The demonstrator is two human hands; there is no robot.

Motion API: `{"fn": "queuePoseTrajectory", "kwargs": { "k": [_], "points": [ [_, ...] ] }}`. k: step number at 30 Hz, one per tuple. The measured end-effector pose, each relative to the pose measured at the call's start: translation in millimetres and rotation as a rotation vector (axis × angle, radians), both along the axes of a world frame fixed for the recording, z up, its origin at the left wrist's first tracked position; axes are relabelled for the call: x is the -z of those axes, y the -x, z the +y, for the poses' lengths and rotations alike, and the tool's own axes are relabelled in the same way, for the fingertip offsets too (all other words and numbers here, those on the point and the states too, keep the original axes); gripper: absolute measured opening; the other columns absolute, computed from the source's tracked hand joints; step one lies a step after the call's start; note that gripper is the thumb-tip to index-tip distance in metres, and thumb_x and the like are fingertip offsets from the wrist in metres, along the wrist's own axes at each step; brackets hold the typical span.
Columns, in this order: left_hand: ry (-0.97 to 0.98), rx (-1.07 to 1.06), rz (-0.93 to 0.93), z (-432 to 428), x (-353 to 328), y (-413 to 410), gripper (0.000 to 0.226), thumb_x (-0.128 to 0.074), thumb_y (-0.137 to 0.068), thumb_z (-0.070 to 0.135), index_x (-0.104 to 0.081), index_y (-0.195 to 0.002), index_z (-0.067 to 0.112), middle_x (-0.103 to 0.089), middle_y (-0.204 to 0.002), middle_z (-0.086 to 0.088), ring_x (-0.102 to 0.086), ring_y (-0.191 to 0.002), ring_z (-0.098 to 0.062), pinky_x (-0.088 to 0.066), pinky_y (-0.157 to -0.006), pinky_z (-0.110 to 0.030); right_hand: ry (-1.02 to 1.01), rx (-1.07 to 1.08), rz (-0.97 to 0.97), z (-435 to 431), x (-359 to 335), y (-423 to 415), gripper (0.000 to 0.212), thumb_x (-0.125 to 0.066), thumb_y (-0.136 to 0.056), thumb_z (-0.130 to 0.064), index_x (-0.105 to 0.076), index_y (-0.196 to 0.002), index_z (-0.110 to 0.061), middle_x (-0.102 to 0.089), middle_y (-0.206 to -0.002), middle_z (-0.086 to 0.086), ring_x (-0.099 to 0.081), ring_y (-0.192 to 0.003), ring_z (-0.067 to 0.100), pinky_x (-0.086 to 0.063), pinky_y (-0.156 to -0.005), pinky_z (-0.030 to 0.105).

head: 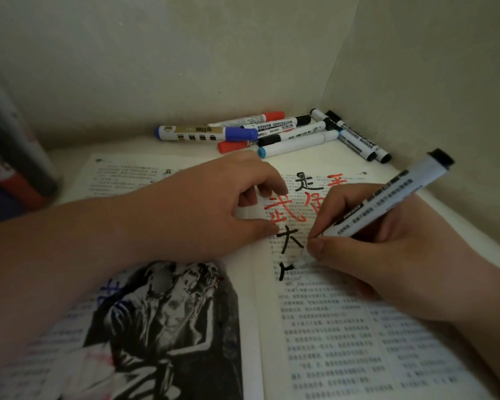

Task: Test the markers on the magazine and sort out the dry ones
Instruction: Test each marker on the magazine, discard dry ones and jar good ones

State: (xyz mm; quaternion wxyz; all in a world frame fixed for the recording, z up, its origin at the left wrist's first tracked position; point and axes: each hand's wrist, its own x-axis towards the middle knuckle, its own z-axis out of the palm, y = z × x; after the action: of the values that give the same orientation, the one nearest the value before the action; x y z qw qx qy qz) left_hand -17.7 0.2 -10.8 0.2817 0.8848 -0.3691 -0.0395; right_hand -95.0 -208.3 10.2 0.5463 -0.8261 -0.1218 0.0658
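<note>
Whiteboard marker (387,199) with a black end slants in the right hand (401,255). Thumb and fingers pinch it low near the tip, which meets the right page of the open magazine (344,342) beside black and red strokes. The left hand (208,203) rests near the fold, fingers curled; whether they hold anything I cannot tell. Spare markers (289,127) lie heaped in the far corner beyond the magazine.

One magazine (344,342); a left hand (214,203) and a right hand (393,255); one held marker (387,202); about eight piled markers (296,143).
</note>
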Motion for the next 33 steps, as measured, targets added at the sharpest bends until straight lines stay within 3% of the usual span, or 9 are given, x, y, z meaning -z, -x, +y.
{"fn": "queuePoseTrajectory", "kwargs": {
  "k": [5, 9, 13, 19, 23, 28, 33],
  "points": [
    [0.01, -0.004, -0.001, 0.7, -0.1, 0.0, 0.043, -0.061, -0.076, 0.058, -0.05, -0.118, 0.052, -0.051, -0.105, 0.027, -0.049, -0.102, 0.011, -0.037, -0.082, -0.001, -0.014, -0.106, 0.071, 0.9, -1.0, 2.8, 0.009, -0.074, -0.078, -0.011, -0.067, -0.073, -0.01, -0.054, -0.049, 0.0, -0.043, -0.039, 0.011, -0.035, -0.041, 0.015],
    [0.016, -0.006, 0.014, -0.1, 0.7, -0.3, 0.046, -0.061, -0.075, 0.057, -0.051, -0.119, 0.051, -0.051, -0.104, 0.028, -0.05, -0.102, 0.01, -0.038, -0.081, -0.002, -0.031, -0.014, 0.023, 1.5, -1.2, 1.1, 0.011, -0.072, -0.074, -0.006, -0.062, -0.069, -0.006, -0.052, -0.048, -0.004, -0.044, -0.039, 0.005, -0.034, -0.041, 0.013],
    [0.021, -0.003, 0.016, -0.5, 0.6, -0.2, 0.045, -0.061, -0.074, 0.057, -0.052, -0.117, 0.05, -0.051, -0.103, 0.027, -0.05, -0.102, 0.01, -0.038, -0.08, -0.002, -0.046, 0.062, 0.012, 1.3, 0.0, 0.1, 0.016, -0.078, -0.082, -0.003, -0.065, -0.072, -0.005, -0.05, -0.044, -0.003, -0.041, -0.034, 0.006, -0.032, -0.037, 0.013],
    [0.026, -0.006, 0.015, -0.6, 0.7, 0.0, 0.047, -0.062, -0.074, 0.055, -0.052, -0.119, 0.049, -0.052, -0.104, 0.026, -0.05, -0.101, 0.007, -0.038, -0.08, -0.002, -0.004, -0.001, 0.014, 0.2, 1.1, -0.4, 0.015, -0.08, -0.082, -0.01, -0.068, -0.073, -0.01, -0.055, -0.048, -0.002, -0.045, -0.037, 0.008, -0.035, -0.038, 0.015],
    [0.045, -0.009, 0.027, -0.4, 1.0, 0.2, 0.047, -0.063, -0.074, 0.056, -0.047, -0.118, 0.053, -0.054, -0.104, 0.026, -0.052, -0.101, 0.005, -0.041, -0.08, -0.005, -0.012, -0.158, 0.118, -2.9, -3.5, 3.7, 0.008, -0.075, -0.076, -0.01, -0.068, -0.073, -0.008, -0.057, -0.052, 0.003, -0.046, -0.042, 0.011, -0.037, -0.041, 0.017],
    [0.057, -0.024, 0.039, -0.9, 1.8, 0.5, 0.052, -0.065, -0.072, 0.055, -0.044, -0.12, 0.053, -0.053, -0.103, 0.028, -0.051, -0.101, 0.007, -0.039, -0.08, -0.003, -0.124, 0.048, 0.065, -4.1, -3.2, 0.5, 0.011, -0.075, -0.073, -0.009, -0.065, -0.07, -0.004, -0.051, -0.048, 0.005, -0.041, -0.037, 0.01, -0.033, -0.038, 0.013],
    [0.066, -0.02, 0.037, 0.0, 1.7, 0.8, 0.051, -0.065, -0.073, 0.054, -0.045, -0.12, 0.052, -0.054, -0.104, 0.026, -0.052, -0.101, 0.005, -0.04, -0.081, -0.004, 0.009, 0.05, 0.031, -2.5, -1.8, -1.3, 0.013, -0.076, -0.079, -0.004, -0.065, -0.071, -0.004, -0.052, -0.047, 0.001, -0.043, -0.037, 0.006, -0.033, -0.038, 0.014]
  ]
}}
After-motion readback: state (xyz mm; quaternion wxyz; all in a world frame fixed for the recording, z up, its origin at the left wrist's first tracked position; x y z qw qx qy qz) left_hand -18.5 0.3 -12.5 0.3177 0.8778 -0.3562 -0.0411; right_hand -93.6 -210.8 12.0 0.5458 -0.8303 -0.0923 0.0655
